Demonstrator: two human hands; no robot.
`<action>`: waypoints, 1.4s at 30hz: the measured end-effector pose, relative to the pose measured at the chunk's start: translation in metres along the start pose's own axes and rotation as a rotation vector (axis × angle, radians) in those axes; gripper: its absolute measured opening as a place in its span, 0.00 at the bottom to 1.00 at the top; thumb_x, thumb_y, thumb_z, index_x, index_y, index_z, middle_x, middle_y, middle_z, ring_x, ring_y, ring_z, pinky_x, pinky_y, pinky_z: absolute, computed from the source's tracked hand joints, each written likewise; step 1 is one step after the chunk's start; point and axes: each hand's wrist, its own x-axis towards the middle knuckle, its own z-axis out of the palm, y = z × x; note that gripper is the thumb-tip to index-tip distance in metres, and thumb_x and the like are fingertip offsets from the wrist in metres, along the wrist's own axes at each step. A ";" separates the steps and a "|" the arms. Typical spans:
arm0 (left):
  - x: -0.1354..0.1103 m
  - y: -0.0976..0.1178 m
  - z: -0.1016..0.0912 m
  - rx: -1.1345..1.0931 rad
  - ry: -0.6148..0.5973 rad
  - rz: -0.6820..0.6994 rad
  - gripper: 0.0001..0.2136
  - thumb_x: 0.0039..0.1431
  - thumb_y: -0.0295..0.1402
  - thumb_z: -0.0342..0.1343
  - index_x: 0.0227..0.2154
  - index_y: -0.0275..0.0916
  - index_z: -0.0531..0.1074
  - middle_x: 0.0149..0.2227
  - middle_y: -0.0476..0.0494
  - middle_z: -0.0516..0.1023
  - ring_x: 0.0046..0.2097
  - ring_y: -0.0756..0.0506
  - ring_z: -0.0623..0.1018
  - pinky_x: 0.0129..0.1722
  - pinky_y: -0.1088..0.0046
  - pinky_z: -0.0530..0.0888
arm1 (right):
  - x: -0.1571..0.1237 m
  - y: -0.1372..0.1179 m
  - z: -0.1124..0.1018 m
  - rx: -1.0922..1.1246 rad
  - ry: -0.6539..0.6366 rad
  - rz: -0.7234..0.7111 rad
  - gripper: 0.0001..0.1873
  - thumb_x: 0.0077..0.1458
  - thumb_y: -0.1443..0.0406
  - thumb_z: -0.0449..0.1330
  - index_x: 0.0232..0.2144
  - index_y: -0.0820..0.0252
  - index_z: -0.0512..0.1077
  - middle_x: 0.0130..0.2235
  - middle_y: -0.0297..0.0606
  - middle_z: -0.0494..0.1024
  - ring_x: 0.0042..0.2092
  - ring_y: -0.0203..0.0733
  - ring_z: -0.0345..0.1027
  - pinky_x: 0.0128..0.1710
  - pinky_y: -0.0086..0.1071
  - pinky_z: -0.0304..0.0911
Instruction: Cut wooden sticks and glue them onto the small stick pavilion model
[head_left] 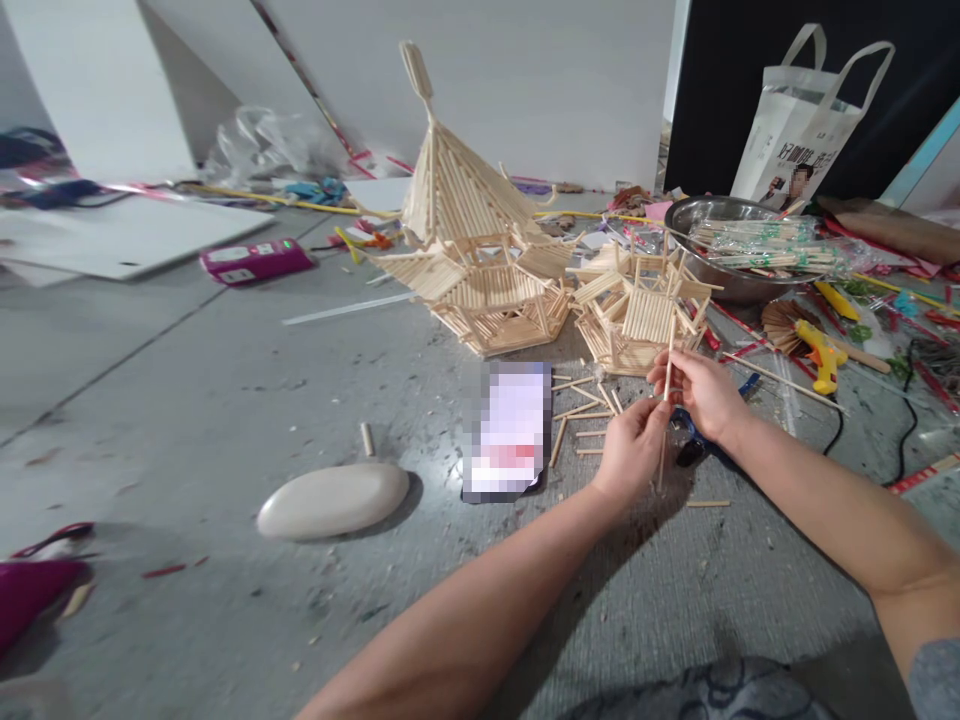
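A thin wooden stick [669,376], like a chopstick, stands nearly upright between my hands. My left hand [632,445] pinches it lower down, and its lower end points at the floor. My right hand [705,392] has its fingers closed around the stick higher up. Right behind them is a small model pavilion [649,316] built of sticks, its upper part an open frame. A blue-handled tool [694,436], possibly cutters, lies partly hidden below my right hand. Short cut sticks [589,434] are scattered left of my left hand, beside a phone [510,420] with a lit, blurred screen.
A larger stick pavilion [487,270] with a pointed roof stands behind the phone. At right are a metal bowl [686,262] of wrapped chopsticks, a yellow glue gun [823,355] with a cord, and a white bag [795,135]. A smooth pale oval object [334,500] lies at left.
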 end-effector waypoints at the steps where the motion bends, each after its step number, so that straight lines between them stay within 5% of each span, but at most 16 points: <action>1: 0.000 0.003 0.000 -0.024 -0.008 -0.006 0.12 0.52 0.40 0.49 0.23 0.36 0.67 0.13 0.54 0.63 0.15 0.55 0.61 0.16 0.80 0.57 | -0.003 0.002 0.000 -0.014 0.001 -0.029 0.07 0.46 0.62 0.54 0.24 0.60 0.68 0.21 0.31 0.72 0.23 0.32 0.64 0.22 0.25 0.57; 7: -0.002 0.021 -0.002 -0.361 -0.106 -0.174 0.11 0.50 0.39 0.51 0.29 0.34 0.67 0.20 0.50 0.70 0.19 0.53 0.69 0.20 0.77 0.65 | -0.031 0.011 -0.003 -0.119 -0.078 -0.107 0.12 0.48 0.56 0.55 0.28 0.57 0.72 0.25 0.31 0.72 0.20 0.30 0.56 0.16 0.25 0.51; 11: -0.005 0.029 -0.003 -0.516 -0.219 -0.244 0.09 0.50 0.36 0.51 0.28 0.35 0.66 0.19 0.51 0.68 0.17 0.53 0.68 0.18 0.77 0.64 | -0.043 0.013 -0.008 -0.178 -0.065 -0.228 0.10 0.50 0.58 0.55 0.30 0.53 0.73 0.37 0.32 0.73 0.25 0.31 0.62 0.24 0.28 0.60; 16: -0.008 0.034 -0.001 -0.513 -0.193 -0.260 0.10 0.49 0.38 0.53 0.22 0.36 0.63 0.15 0.55 0.61 0.14 0.57 0.59 0.13 0.81 0.52 | -0.047 0.017 -0.011 -0.262 -0.058 -0.379 0.10 0.52 0.60 0.53 0.28 0.52 0.74 0.44 0.33 0.72 0.43 0.37 0.65 0.43 0.31 0.60; 33: -0.007 0.030 -0.004 -0.438 -0.271 -0.162 0.16 0.46 0.44 0.57 0.18 0.35 0.63 0.14 0.57 0.56 0.15 0.59 0.52 0.14 0.80 0.45 | -0.054 0.010 -0.011 -0.366 -0.076 -0.412 0.12 0.53 0.59 0.52 0.32 0.51 0.75 0.43 0.35 0.73 0.49 0.40 0.62 0.47 0.35 0.58; 38: -0.003 0.031 -0.010 -0.388 -0.211 -0.123 0.15 0.47 0.44 0.56 0.22 0.34 0.68 0.14 0.57 0.55 0.15 0.59 0.51 0.14 0.80 0.46 | -0.048 -0.025 -0.036 -0.749 -0.038 -0.450 0.15 0.53 0.57 0.52 0.41 0.52 0.70 0.48 0.38 0.70 0.41 0.39 0.66 0.38 0.34 0.61; 40: 0.000 0.031 -0.012 -0.351 -0.179 -0.105 0.15 0.47 0.44 0.56 0.21 0.34 0.68 0.13 0.57 0.54 0.15 0.59 0.51 0.14 0.80 0.46 | -0.045 -0.041 -0.055 -1.180 0.012 -0.501 0.14 0.52 0.56 0.52 0.37 0.55 0.70 0.43 0.41 0.72 0.40 0.42 0.65 0.39 0.36 0.59; 42: 0.003 0.030 -0.014 -0.312 -0.156 -0.081 0.16 0.47 0.45 0.56 0.21 0.35 0.67 0.13 0.57 0.54 0.15 0.58 0.52 0.15 0.80 0.47 | -0.043 -0.052 -0.070 -1.602 0.019 -0.339 0.16 0.49 0.51 0.54 0.29 0.55 0.71 0.34 0.41 0.74 0.37 0.46 0.66 0.34 0.38 0.57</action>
